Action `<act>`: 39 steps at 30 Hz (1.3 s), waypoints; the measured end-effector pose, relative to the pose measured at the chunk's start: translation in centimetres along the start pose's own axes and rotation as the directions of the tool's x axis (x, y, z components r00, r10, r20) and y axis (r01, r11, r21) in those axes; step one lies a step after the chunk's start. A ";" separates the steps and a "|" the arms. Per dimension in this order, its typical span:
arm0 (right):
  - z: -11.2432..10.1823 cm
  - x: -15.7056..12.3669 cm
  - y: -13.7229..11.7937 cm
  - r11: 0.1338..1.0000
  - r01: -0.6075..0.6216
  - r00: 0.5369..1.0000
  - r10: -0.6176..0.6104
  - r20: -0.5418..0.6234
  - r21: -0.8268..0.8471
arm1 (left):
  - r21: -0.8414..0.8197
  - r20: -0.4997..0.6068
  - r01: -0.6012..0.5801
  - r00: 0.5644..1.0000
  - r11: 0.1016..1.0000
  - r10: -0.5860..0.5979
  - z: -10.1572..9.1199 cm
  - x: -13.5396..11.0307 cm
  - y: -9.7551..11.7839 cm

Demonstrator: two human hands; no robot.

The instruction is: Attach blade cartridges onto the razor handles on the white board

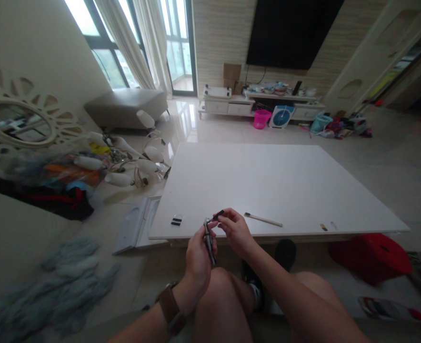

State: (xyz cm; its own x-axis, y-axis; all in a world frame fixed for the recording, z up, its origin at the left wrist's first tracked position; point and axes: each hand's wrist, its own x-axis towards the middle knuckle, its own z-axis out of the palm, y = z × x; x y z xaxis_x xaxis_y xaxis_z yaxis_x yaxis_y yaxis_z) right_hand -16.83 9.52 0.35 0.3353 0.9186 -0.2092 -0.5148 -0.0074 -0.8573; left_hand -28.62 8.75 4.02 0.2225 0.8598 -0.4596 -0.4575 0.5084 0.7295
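My left hand (198,257) is closed round a slim black-and-silver tool (209,245) with a bright angled head, held just off the table's near edge. Its exact kind is too small to make out. Between the thumb and fingers of my right hand (236,231) is a small black strip (218,215), close to the tool's head. Whether the two pieces touch, I cannot tell. On the white table (249,176), right of my hands, lies a toothbrush (264,219) with a pale handle and dark bristles. A small clear packet with black strips (176,220) lies to the left.
A small black-and-yellow piece (324,227) and a clear piece (334,225) lie near the table's right front. A red stool (373,257) stands by that corner. White lamp arms (139,166) and bagged items (71,174) crowd the floor at left.
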 end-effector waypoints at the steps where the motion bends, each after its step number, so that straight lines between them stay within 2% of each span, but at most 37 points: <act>1: 0.0 0.0 0.0 1.000 0.004 1.000 -0.004 0.013 0.013 | 0.004 0.002 0.001 1.000 1.000 -0.001 0.0 0.0 0.0; 6: 0.3 -0.2 -0.3 0.997 -0.008 0.999 0.005 0.048 0.079 | 0.015 0.009 0.000 1.000 1.000 0.000 -0.2 0.2 -0.2; 12: 0.4 -0.3 -0.4 0.997 -0.008 0.997 0.002 0.076 0.075 | 0.032 0.000 0.025 1.000 0.999 -0.025 -0.2 0.1 -0.5; 24: 0.4 -0.3 -0.7 0.993 -0.013 0.999 0.008 0.043 0.121 | 0.057 0.061 0.047 0.997 0.997 -0.051 -0.2 -0.2 -0.4; 28: 0.0 -0.3 -1.2 0.994 0.015 1.000 -0.013 -0.017 0.112 | 0.067 0.063 0.056 0.996 0.996 -0.060 -0.3 -0.2 -0.4; 34: -2.7 0.5 -2.6 0.990 0.141 0.979 -0.140 -0.145 -0.006 | 0.091 0.106 0.041 0.993 0.995 -0.051 -0.7 0.1 -1.0; 37: -5.5 1.1 -4.2 0.970 0.220 0.940 -0.239 -0.242 -0.106 | 0.105 0.127 0.030 0.991 0.994 -0.043 -0.9 0.3 -1.2; 39: -7.9 1.3 -5.8 0.954 0.259 0.897 -0.296 -0.329 -0.151 | 0.115 0.141 0.025 0.989 0.993 -0.041 -0.9 0.4 -1.3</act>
State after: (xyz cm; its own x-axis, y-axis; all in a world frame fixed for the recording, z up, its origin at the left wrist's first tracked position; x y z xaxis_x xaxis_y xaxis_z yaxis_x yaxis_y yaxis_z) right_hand -7.17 7.69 1.37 0.7130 0.6956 -0.0887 -0.2847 0.1715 -0.9431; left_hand -28.73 8.36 2.40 0.3608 0.8361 -0.4132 -0.3501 0.5321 0.7710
